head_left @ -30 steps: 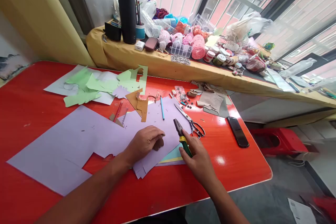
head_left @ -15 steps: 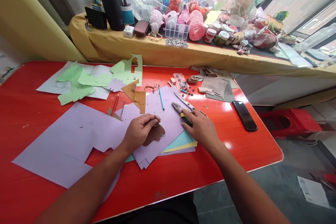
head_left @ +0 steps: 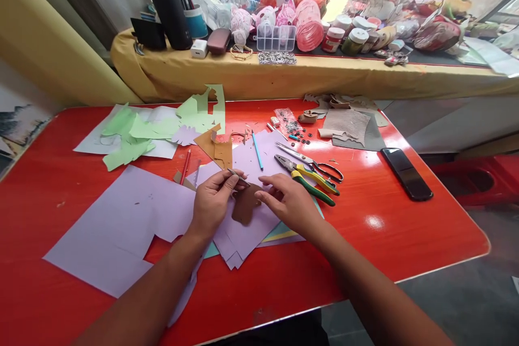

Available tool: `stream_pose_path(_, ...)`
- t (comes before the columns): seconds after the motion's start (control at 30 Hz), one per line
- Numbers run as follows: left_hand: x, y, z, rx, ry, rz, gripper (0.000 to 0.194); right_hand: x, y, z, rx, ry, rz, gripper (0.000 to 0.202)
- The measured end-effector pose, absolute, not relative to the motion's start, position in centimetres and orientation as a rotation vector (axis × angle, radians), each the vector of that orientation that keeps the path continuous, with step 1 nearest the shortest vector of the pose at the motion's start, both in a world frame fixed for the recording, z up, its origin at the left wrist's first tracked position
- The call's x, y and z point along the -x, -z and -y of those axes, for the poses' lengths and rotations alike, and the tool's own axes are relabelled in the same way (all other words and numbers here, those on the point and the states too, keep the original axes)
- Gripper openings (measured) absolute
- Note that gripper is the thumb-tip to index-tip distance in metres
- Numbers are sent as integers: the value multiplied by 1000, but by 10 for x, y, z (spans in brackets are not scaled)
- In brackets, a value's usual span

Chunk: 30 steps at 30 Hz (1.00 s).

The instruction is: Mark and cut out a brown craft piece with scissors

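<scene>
My left hand point(head_left: 214, 200) is closed in a pinch at the upper edge of a brown leather piece point(head_left: 243, 211). A thin dark sliver point(head_left: 238, 177) shows at its fingertips; I cannot tell whether it is a folded edge or a separate thing. My right hand point(head_left: 287, 200) is open, thumb and fingers apart, with its tips close to the leather's right edge. Green-and-yellow handled pliers point(head_left: 304, 175) lie just beyond the right hand, beside scissors point(head_left: 308, 159). Under the leather are purple sheets point(head_left: 243, 243).
A blue pen point(head_left: 257, 150) lies on the sheets, a red pencil point(head_left: 186, 166) to their left. Tan leather scraps point(head_left: 214, 146), green paper scraps point(head_left: 150, 128) and small black snaps point(head_left: 304, 135) lie farther back. A phone point(head_left: 406, 174) rests at the right. Jars and boxes crowd the ledge behind.
My right hand has let go of the pliers, leaving them on the table, and moved left toward the leather piece. My left hand keeps its pinch. The view has shifted slightly.
</scene>
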<state>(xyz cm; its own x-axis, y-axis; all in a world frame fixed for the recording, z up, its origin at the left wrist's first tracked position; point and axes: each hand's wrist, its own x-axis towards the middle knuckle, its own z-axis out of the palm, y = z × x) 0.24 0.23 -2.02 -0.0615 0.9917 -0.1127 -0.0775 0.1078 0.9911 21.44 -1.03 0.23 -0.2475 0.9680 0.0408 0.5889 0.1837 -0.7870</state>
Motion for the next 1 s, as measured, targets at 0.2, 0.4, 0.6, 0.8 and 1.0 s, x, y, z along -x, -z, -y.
stream_pose_path(0.2, 0, 25, -5, -948, -1252, -1205, 42, -195, 3, -10, 1416, -1224, 1773, 12)
stream_pose_path(0.4, 1, 28, -14, -779, -1342, -1100, 39, -197, 12, -17, 1304, -1305, 1663, 18)
stream_pose_path(0.6, 1, 24, -18, -714, -1353, -1082, 42, -203, 12, -16, 1203, -1394, 1649, 24)
stream_pose_path(0.8, 6, 26, -19, -675, -1361, -1083, 43, -203, 11, -16, 1206, -1357, 1678, 27)
stream_pose_path(1.0, 13, 27, -17, -890, -1352, -1240, 38, -204, 11, -15, 1226, -1362, 1682, 25)
